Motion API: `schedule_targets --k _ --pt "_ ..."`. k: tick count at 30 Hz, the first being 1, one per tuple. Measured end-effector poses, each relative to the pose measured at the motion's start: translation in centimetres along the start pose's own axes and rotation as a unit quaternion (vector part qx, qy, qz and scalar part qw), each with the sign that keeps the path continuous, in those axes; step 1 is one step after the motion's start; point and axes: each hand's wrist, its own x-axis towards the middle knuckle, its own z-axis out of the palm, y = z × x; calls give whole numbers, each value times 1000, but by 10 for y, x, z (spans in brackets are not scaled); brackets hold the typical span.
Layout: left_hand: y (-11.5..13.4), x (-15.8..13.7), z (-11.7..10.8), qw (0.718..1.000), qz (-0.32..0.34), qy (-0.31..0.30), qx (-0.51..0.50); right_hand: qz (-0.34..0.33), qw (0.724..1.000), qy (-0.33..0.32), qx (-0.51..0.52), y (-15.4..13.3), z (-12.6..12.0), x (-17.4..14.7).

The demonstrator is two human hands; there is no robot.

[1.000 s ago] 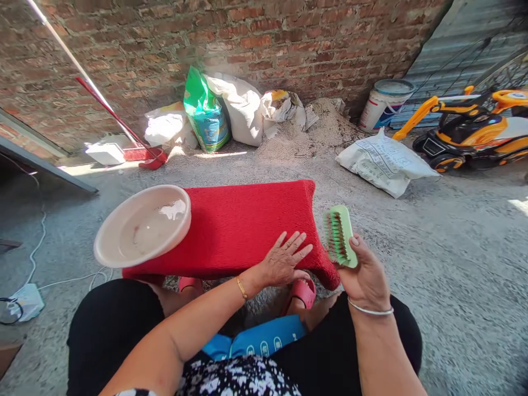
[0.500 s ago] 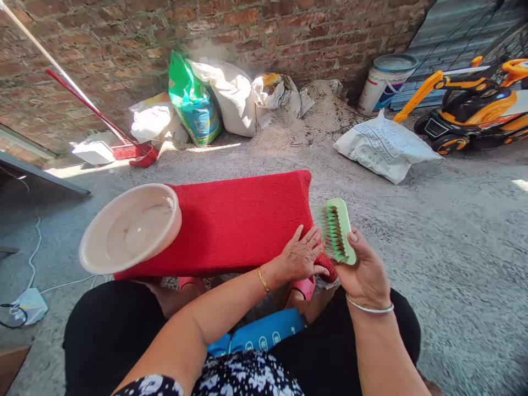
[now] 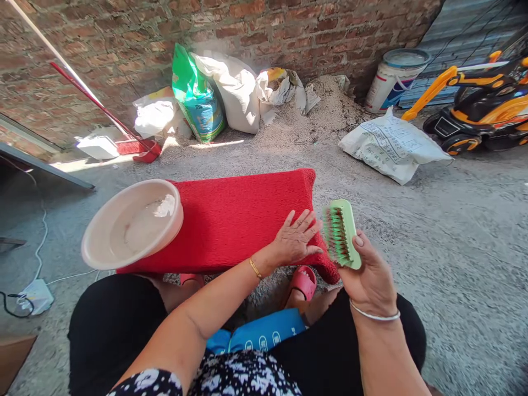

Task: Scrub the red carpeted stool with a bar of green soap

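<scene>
My right hand (image 3: pixel 369 275) grips a light green scrubbing brush (image 3: pixel 350 234) by its back, bristles turned to the left. The brush is up off the cloth, just past its right end. My left hand (image 3: pixel 295 239), palm down with fingers spread, is over the right end of a red cloth (image 3: pixel 243 214) draped on a low bench or stool. Whether the palm presses on the cloth I cannot tell. A pale pink basin (image 3: pixel 93 250) with some water in it stands on the cloth's left end.
Along the brick wall are filled sacks (image 3: pixel 237 93), a heap of grain-like material (image 3: pixel 330 104) and a lidded bucket (image 3: pixel 394 80). A white sack (image 3: pixel 394 143) lies near an orange toy excavator (image 3: pixel 474 113). At left are a red dustpan (image 3: pixel 148 151) and a power strip (image 3: pixel 39 297) with cords.
My left hand has shifted slightly left and up from the cloth's right corner, fingers wider apart. The brush stays in my right hand, a little farther from the left. The view has tilted slightly.
</scene>
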Motion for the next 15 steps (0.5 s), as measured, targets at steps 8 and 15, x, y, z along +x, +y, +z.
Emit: schedule_targets --k 8,15 --pt "-56 -1 -26 980 -107 -88 140 18 1000 -4 13 1 -1 -2" --pt "-39 33 -14 988 -32 -84 126 21 1000 4 -2 1 -8 -2"
